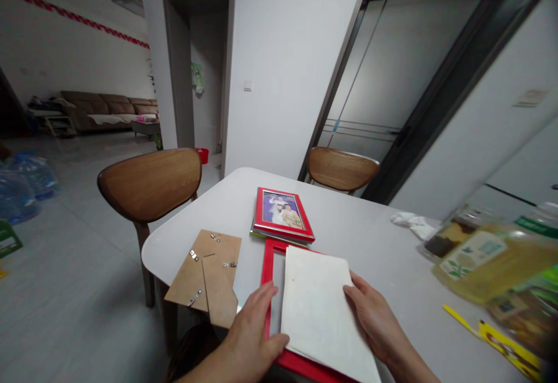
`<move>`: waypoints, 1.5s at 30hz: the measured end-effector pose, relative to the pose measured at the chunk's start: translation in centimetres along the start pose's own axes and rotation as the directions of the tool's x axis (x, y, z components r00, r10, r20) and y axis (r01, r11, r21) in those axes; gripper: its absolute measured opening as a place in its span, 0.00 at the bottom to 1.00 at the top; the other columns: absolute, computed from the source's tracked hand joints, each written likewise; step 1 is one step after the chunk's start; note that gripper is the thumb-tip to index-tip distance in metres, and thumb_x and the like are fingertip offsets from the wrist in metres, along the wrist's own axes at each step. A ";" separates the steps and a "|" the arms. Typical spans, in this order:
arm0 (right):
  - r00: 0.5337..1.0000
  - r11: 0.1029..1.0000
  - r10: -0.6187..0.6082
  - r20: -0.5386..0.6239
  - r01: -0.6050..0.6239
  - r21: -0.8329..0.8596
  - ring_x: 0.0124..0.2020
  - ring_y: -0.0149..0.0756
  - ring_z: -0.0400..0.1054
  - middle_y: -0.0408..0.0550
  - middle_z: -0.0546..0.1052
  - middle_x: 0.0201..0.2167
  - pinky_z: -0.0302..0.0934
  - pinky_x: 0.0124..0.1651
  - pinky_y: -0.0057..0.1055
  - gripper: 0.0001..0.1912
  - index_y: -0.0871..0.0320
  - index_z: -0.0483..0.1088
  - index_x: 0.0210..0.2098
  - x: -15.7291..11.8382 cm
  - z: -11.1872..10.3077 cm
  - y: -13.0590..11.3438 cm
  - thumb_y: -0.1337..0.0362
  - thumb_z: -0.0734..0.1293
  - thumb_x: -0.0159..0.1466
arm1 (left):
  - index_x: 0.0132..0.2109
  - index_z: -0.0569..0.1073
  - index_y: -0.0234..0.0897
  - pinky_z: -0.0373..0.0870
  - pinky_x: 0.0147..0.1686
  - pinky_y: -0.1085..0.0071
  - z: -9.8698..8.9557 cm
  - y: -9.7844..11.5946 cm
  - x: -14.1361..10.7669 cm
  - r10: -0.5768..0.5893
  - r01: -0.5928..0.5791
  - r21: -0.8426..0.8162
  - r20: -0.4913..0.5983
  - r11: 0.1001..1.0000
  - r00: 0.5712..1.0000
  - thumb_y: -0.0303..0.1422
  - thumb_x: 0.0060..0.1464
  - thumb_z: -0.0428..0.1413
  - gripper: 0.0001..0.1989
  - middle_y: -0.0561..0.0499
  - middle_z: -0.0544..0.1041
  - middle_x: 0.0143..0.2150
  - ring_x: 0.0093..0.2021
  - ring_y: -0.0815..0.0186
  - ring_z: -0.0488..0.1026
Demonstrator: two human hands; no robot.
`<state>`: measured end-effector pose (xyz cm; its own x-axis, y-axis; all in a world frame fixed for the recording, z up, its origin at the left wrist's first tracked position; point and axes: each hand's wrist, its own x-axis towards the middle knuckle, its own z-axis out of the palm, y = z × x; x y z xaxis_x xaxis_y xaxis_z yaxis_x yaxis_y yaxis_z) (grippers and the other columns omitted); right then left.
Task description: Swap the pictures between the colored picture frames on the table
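Note:
A red picture frame [267,261] lies on the table near me, partly covered by a small stack of white paper sheets [320,307]. My right hand [375,313] grips the sheets at their right edge, thumb on top and fingers underneath. Along the left side of the frame rests my left hand [255,328], its fingers stretched out and its thumb at the lower left corner of the sheets. Left of it lies a brown backing board [185,281] with metal clips and a stand flap. Beyond, another red picture frame [285,232] with a photo lies face up.
Plastic bottles with yellow liquid [473,261] and a jar [453,235] stand at the right of the white table [361,226]. A yellow packet [510,348] and crumpled tissue [414,224] lie there too. Wooden chairs [152,182] stand at the left and far sides.

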<state>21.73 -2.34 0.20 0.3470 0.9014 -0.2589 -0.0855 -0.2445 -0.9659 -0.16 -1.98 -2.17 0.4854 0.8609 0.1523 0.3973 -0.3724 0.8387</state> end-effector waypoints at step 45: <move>0.749 0.307 -0.449 0.487 0.642 -0.703 0.41 0.41 0.62 0.54 0.69 0.39 0.55 0.44 0.37 0.19 0.59 0.66 0.44 -3.1 13.2 0.9 0.60 0.59 0.54 | 0.54 0.58 0.33 0.47 0.55 0.53 -10.5 -6.9 -3.5 -0.135 0.165 0.644 -0.097 0.747 0.986 0.28 0.38 0.57 0.33 0.39 0.52 0.59 0.59 0.55 0.47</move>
<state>8.21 -0.60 0.04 -0.1571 0.9589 0.2365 0.8527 0.2525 -0.4573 -12.74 1.25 -3.06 0.3497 0.9328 0.0873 0.8787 -0.3589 0.3148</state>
